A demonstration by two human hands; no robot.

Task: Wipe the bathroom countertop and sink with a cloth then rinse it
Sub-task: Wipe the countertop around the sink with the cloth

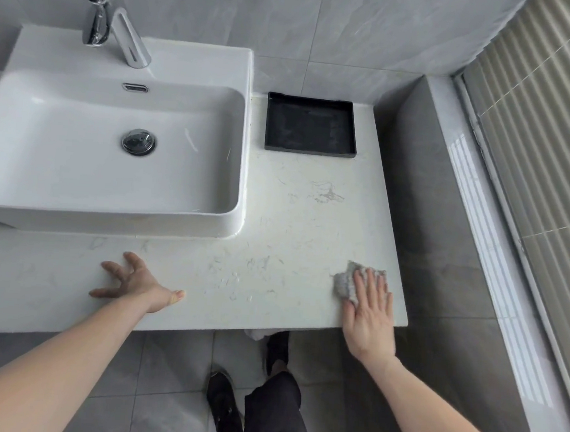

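Cloth (346, 284): small, grey, crumpled, lying on the white countertop (293, 216) near its front right corner, just inside the right edge. Roughly half of it is covered; the exposed part sticks out to the left of and beyond the fingers.

Right hand (368, 312): palm down, flat on the cloth, fingers straight and close together, pointing away from the body. It presses the cloth to the surface and does not grasp it; the thumb lies alongside on the left. The wrist sits over the front edge of the counter, with the bare forearm running back toward the lower right.

Left hand (137, 283): holds nothing. Fingers are spread and bent, tips down on the countertop in front of the sink, thumb out to the right near the front edge. The palm looks raised off the surface, though that is hard to confirm. The bare forearm enters from the lower left.

Sink (77, 181): white rectangular basin set on top of the counter, on the left half. Inside are a chrome drain plug (138, 142) at the middle of the floor and an overflow slot on the back wall. No standing water can be made out. A chrome faucet (121, 32) stands on the back ledge.

Black tray (310, 126): shallow, square, at the back of the counter just right of the sink, not touching it. Nothing in it; its floor shows faint smears.

The countertop surface shows pale veining and scattered light marks between the hands.

Below the counter edge are grey floor tiles, dark trousers and black shoes (223, 407).
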